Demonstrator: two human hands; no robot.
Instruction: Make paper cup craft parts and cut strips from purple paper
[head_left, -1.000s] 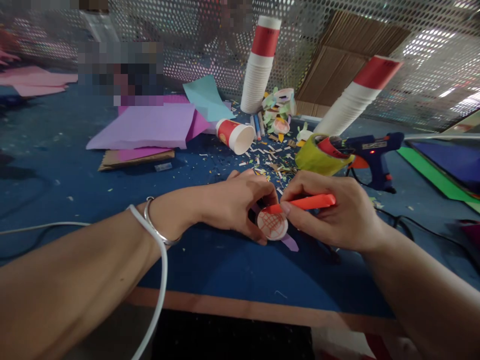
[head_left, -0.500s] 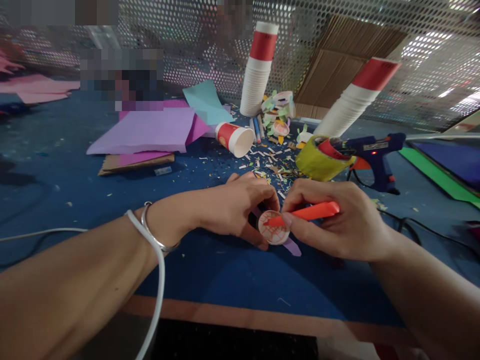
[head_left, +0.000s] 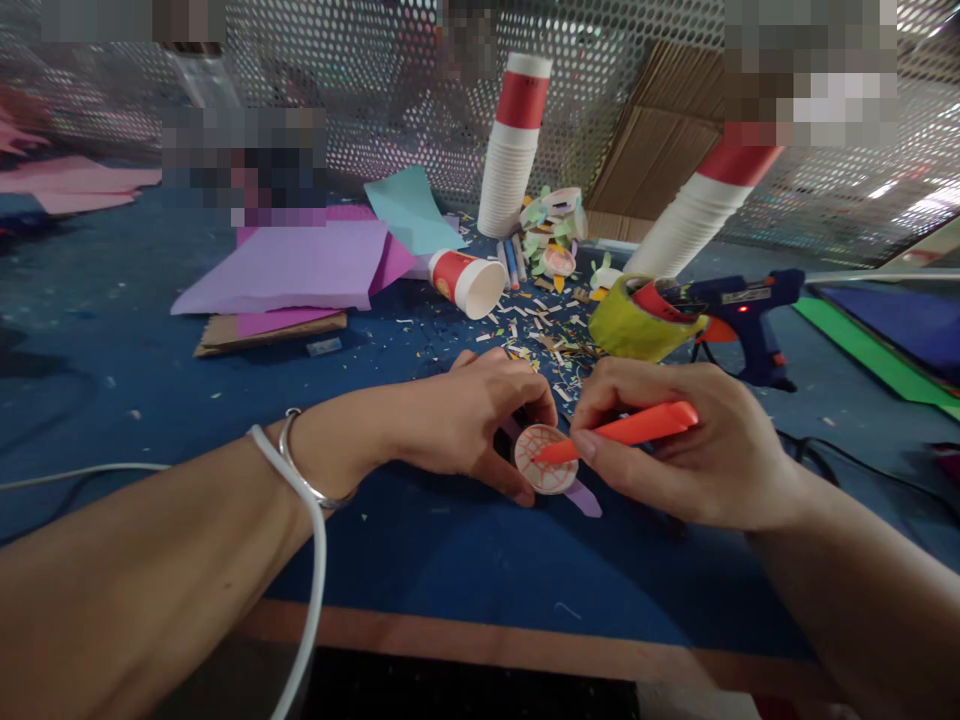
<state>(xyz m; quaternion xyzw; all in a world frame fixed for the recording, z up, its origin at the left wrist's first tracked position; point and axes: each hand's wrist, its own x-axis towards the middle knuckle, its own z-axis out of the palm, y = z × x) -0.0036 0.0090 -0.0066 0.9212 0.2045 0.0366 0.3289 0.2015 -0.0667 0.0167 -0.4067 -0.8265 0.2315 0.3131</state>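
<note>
My left hand (head_left: 499, 425) grips the left side of a small round white disc (head_left: 555, 478), which looks like the base of a paper cup. Orange lines form a web-like pattern on its face. A purple paper strip (head_left: 585, 499) sticks out at its lower right, and another bit of purple shows by my left fingers. In my right hand (head_left: 682, 445) is an orange marker (head_left: 649, 423), pinched between thumb and fingers. Its tip meets the disc's face near the middle, pointing left.
Behind my hands lie paper scraps (head_left: 540, 325), a tipped paper cup (head_left: 457, 278) and purple paper sheets (head_left: 292, 265). Two cup stacks, one upright (head_left: 510, 160) and one leaning (head_left: 686, 220), stand farther back. A blue glue gun (head_left: 757, 300) rests in a yellow tape roll (head_left: 637, 325) at right.
The marker and my right hand have shifted slightly right, with the marker's tip still at the disc. More orange lines show on the disc. My left hand keeps its hold.
</note>
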